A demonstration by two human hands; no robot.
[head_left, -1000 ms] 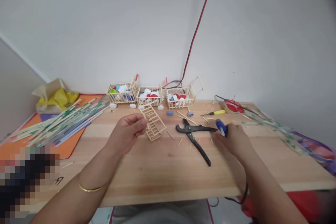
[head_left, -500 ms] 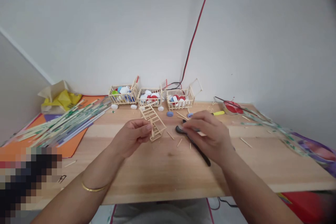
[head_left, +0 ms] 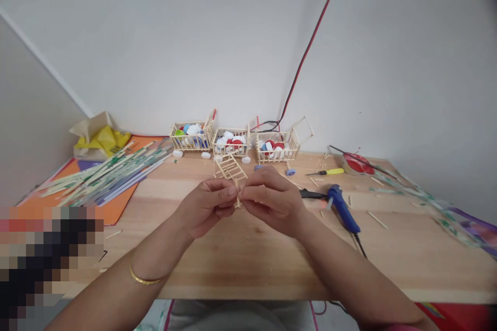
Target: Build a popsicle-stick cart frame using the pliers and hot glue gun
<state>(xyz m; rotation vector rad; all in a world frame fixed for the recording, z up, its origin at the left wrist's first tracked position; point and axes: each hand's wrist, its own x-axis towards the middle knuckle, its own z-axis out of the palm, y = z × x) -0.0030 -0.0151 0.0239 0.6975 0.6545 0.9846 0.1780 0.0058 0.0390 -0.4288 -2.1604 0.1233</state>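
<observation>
Over the middle of the wooden table (head_left: pixel 248 264), my left hand (head_left: pixel 207 207) and my right hand (head_left: pixel 269 197) meet fingertip to fingertip. Both pinch the near edge of a small ladder-like frame of thin wooden sticks (head_left: pixel 230 168), which tilts up and away from me. The blue glue gun (head_left: pixel 342 207) lies on the table just right of my right hand, and the black pliers (head_left: pixel 312 194) peek out behind that hand.
Three small stick carts filled with bottle caps (head_left: pixel 235 140) stand along the wall. A pile of long sticks (head_left: pixel 108 173) lies on orange paper at the left. A yellow screwdriver (head_left: pixel 330 171) and a red tape roll (head_left: pixel 355 162) sit far right. A red cable (head_left: pixel 310 46) runs up the wall.
My right hand set down the glue gun at the right, crossed over the pliers and joined my left hand on the stick frame, which is now lifted off the table.
</observation>
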